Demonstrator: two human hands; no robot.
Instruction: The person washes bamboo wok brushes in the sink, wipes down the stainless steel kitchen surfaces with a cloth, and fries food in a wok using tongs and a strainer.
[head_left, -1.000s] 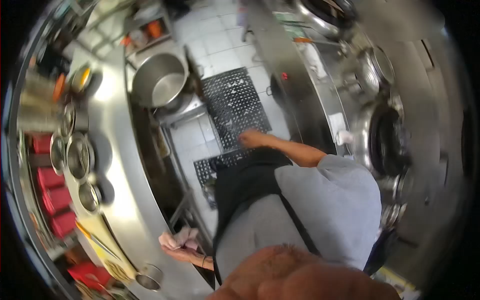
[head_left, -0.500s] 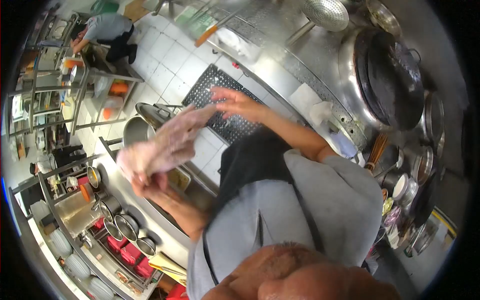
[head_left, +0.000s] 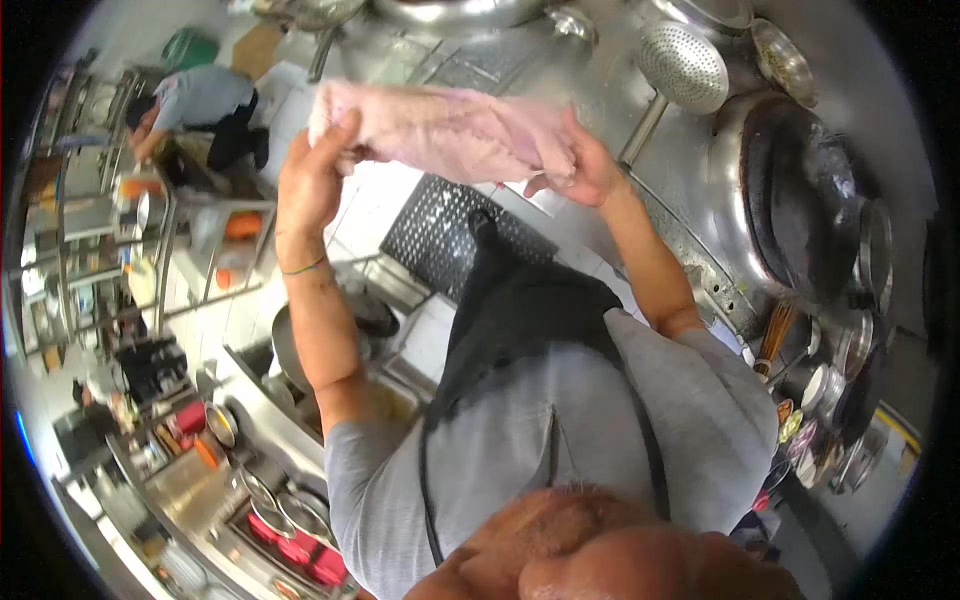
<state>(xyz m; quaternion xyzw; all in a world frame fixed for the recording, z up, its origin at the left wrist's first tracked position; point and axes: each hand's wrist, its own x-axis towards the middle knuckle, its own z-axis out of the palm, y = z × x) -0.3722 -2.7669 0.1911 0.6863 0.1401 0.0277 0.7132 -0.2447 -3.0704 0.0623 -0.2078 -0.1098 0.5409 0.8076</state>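
A pale pink cloth (head_left: pixel 455 128) is stretched between my two hands, above the dark perforated floor mat (head_left: pixel 440 235). My left hand (head_left: pixel 318 180) grips the cloth's left end, thumb on top. At the other end, my right hand (head_left: pixel 590 165) is closed on the cloth's edge, with part of its fingers behind the fabric. Both arms reach forward, and the cloth hangs slightly folded between them. The steel stove top lies just beyond the cloth and to its right.
A perforated ladle (head_left: pixel 683 66) and a large dark wok (head_left: pixel 800 200) sit on the stove at right. Bamboo sticks (head_left: pixel 775 335) stand nearer. At left are a steel counter with pans, metal shelving, and another person (head_left: pixel 205 98) bending over at the far left.
The cloth, first bunched in my left hand, has risen and spread out. My right hand came up from low down and took hold of its other end. The view has turned.
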